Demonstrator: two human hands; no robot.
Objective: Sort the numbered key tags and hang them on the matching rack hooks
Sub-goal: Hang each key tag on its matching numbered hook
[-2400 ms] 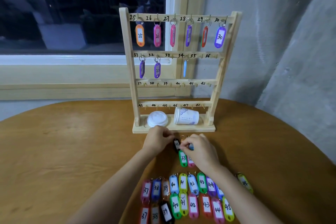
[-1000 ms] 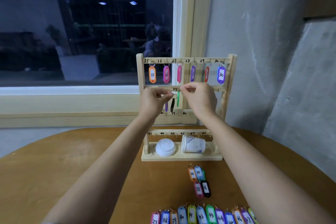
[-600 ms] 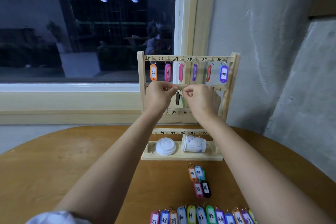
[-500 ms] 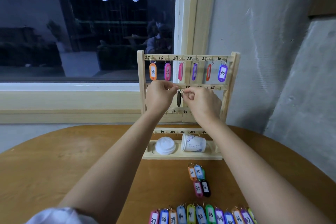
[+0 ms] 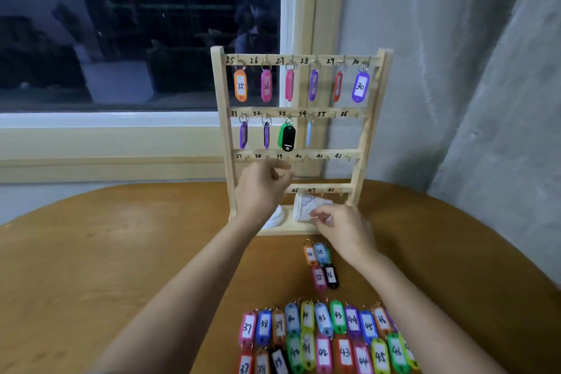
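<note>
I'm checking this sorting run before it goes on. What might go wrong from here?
1. The black tag and green tag share hook 33 and overlap, so one may be knocked off when its neighbours are hung.
2. The right hand is near the paper cup lying on its side on the rack base; a brush might roll it.

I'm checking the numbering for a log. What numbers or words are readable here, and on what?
"25" to "42", "46", "47", "48": handwritten on the rack bars.
"25": hanging orange tag.
"30": hanging purple tag.
"36": black tag on the table.
"37", "38", "43", "45": front tag rows, among others.
Cup print and edge-on tags: unreadable.
</note>
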